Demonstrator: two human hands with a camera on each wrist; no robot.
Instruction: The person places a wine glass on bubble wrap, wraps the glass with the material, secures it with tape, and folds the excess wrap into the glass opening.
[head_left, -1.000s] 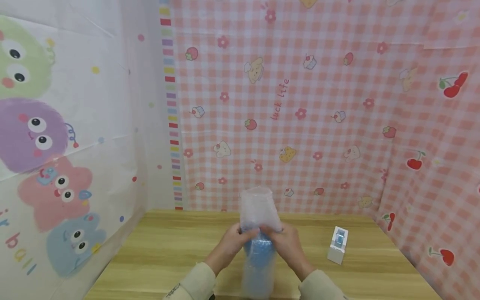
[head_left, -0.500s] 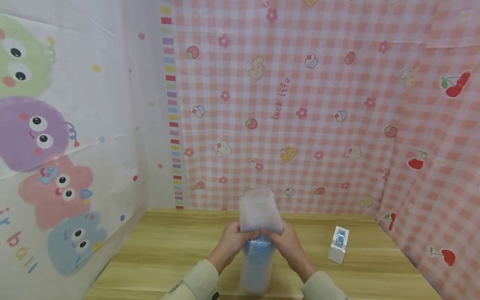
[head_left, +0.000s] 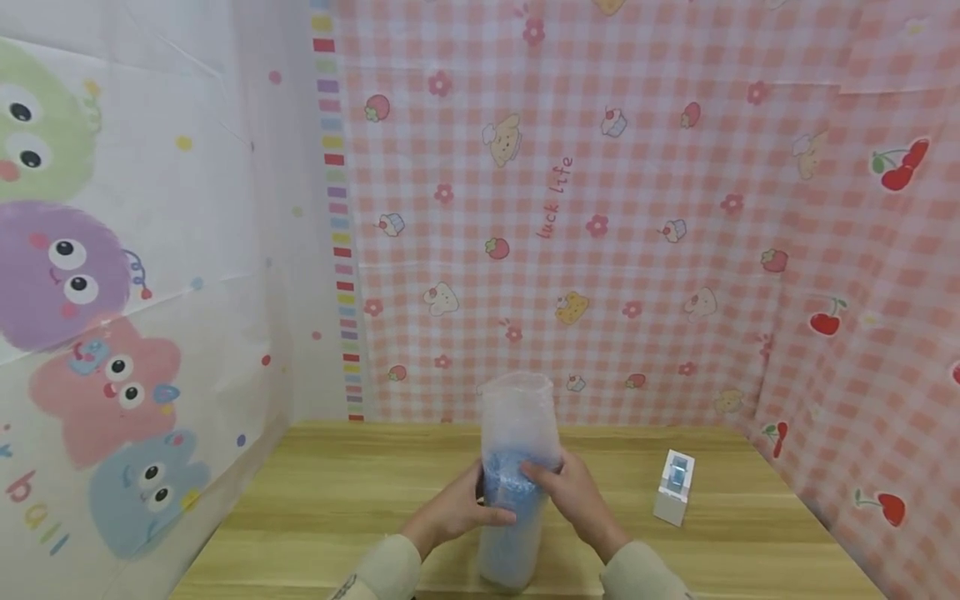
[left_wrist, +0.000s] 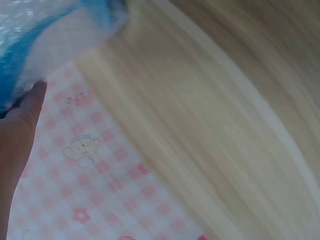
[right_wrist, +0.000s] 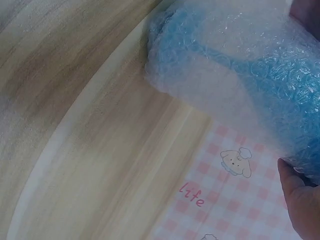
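Note:
A long bubble-wrap sleeve (head_left: 517,529) stands roughly upright at the table's front middle, with a blue object (head_left: 512,477) showing through its lower part. What the blue object is, the wrap hides. From the left, my left hand (head_left: 459,510) holds the sleeve, thumb across its front and fingers behind. Higher up on the other side, my right hand (head_left: 576,493) grips it with the thumb on the front. In the right wrist view, the crinkled wrap (right_wrist: 225,75) covers the blue object. The left wrist view catches only part of the left hand (left_wrist: 20,130) against the wrap.
On the wood-grain table (head_left: 337,475), to the right, lies a small white block-shaped item (head_left: 674,487) with a translucent blue piece on top. A pink checked cloth (head_left: 465,167) hangs behind the table. A white cartoon-printed sheet (head_left: 225,333) hangs at the left.
The upper end of the sleeve, bent over half a second ago, now stands straighter. My left hand has slid down the sleeve's side; the right hand stays near the same height.

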